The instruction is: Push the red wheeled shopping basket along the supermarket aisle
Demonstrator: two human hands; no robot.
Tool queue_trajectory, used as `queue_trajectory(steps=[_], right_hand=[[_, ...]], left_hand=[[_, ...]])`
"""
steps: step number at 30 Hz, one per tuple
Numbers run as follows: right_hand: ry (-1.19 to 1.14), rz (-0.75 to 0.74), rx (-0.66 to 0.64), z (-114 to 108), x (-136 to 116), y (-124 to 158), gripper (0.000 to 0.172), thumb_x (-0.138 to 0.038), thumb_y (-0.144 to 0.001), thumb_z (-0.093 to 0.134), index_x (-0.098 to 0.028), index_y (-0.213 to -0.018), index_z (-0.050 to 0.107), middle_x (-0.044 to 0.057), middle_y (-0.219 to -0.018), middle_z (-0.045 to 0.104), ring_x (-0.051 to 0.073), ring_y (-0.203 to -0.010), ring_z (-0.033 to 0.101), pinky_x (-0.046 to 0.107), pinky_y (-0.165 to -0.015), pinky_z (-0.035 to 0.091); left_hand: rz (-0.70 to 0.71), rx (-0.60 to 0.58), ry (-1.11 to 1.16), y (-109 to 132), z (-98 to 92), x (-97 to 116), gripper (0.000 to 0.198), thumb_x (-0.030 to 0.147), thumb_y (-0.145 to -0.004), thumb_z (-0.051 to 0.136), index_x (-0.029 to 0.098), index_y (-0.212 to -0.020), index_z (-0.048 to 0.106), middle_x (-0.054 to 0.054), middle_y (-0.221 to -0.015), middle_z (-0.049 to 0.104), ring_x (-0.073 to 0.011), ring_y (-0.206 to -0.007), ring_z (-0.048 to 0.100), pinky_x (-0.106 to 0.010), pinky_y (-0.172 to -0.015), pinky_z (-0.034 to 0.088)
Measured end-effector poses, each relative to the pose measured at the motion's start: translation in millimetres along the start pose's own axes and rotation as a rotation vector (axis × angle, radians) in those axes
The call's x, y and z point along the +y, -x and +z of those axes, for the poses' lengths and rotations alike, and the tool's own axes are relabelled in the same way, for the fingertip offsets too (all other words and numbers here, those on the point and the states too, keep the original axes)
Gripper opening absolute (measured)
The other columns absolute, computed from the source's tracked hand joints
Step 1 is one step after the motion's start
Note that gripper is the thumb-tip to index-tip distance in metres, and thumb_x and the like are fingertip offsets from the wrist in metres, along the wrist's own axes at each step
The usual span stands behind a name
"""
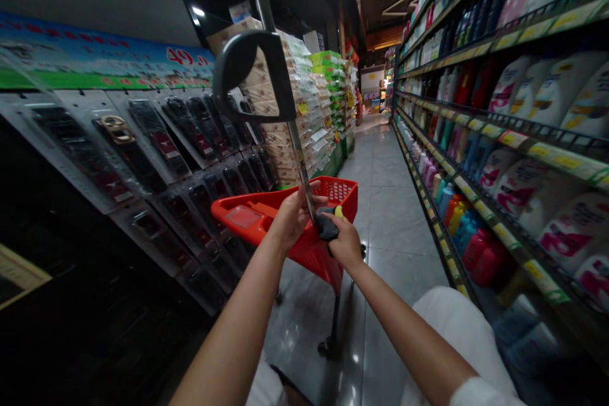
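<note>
Nearest, on the right, is a knee in white cloth point(461, 336), with the two bare forearms reaching forward from the lower edge. The right hand point(345, 242) is closed around a dark grey grip point(326, 226) with a yellow part point(339, 211), at the lower end of a metal pole point(297, 146). The left hand point(295, 212) is just left of it, partly open, its fingers extended past the pole; whether they press on it I cannot tell. The pole slants up and left from the hands, in the middle of the scene, and carries a dark grey D-shaped loop point(228, 79) well above them. Just beyond the hands stands a red shopping cart point(304, 260) on the grey tiled floor point(390, 228). To the left, packaged belts point(157, 133) hang in rows under a blue and green banner point(118, 54) reading 49.9. To the right, shelves of bottles point(480, 124) run from near to far. Farther along on the left rise stacked wrapped packs point(309, 114), then green packs point(333, 76), and the aisle runs on to a lit far end
</note>
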State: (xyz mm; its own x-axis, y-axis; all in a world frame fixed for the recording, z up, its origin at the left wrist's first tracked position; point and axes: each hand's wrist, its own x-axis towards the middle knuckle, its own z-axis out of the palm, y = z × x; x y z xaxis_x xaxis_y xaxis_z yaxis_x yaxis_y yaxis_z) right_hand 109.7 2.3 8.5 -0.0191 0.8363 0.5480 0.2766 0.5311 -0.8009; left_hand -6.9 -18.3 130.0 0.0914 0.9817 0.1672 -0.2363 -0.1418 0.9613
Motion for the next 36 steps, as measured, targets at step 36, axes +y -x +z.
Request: queue_trajectory(steps=[36], right_hand=[[0.243, -0.247, -0.324, -61, -50, -40, 0.04, -0.008, -0.07, 0.054, -0.026, -0.102, 0.07, 0.002, -0.105, 0.069, 0.021, -0.095, 0.063, 0.031, -0.083, 0.047]], left_hand=[[0.094, 0.433, -1.823, 5, -120.3, 20, 0.046, 0.035, -0.093, 0.029, 0.02, -0.104, 0.07, -0.008, -0.11, 0.067, -0.0217, -0.102, 0.059, -0.032, -0.09, 0.04]])
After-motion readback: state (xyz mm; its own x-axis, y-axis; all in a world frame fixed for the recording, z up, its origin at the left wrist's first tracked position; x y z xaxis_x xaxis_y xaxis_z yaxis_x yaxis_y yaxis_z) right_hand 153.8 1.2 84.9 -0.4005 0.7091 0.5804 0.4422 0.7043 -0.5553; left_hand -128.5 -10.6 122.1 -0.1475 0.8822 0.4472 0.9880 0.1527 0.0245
